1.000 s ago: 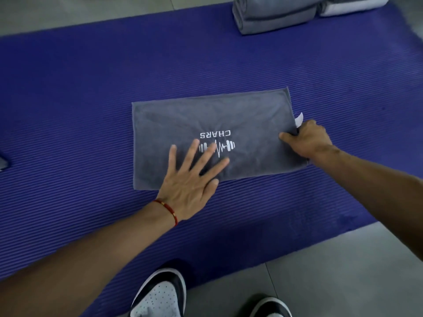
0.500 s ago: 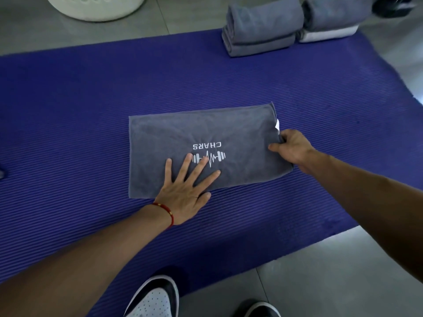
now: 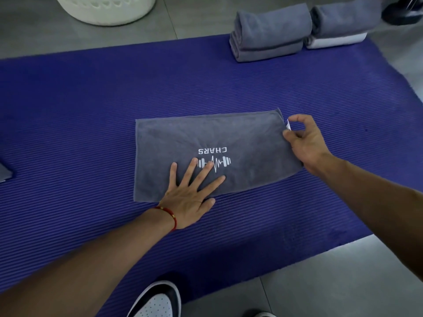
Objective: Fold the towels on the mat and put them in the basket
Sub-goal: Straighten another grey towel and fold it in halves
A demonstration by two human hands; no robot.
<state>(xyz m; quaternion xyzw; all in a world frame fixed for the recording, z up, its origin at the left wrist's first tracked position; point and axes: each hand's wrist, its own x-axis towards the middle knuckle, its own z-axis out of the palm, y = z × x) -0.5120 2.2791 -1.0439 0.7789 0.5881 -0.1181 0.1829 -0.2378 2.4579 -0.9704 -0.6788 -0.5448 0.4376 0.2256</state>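
the left hand (image 3: 190, 197) lies flat with spread fingers on the grey towel (image 3: 229, 138) on the mat (image 3: 91, 110); the right hand (image 3: 304, 140) has curled fingers at the towel's right edge, pinching its white tag (image 3: 288, 125).

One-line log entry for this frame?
fold | left hand flat on towel | right hand pinching its right edge | basket beyond mat

I only see the lower curve of the white basket (image 3: 105, 10); the top edge cuts the rest. A dark object (image 3: 402, 12) at the top right corner is cropped and I can't identify it. At the left edge, a grey cloth corner (image 3: 4, 172) is mostly out of view. My right hand (image 3: 304, 140) covers the grey towel's (image 3: 206, 138) right edge, so I can't tell whether its fingers (image 3: 297, 117) pinch the white tag (image 3: 288, 125).
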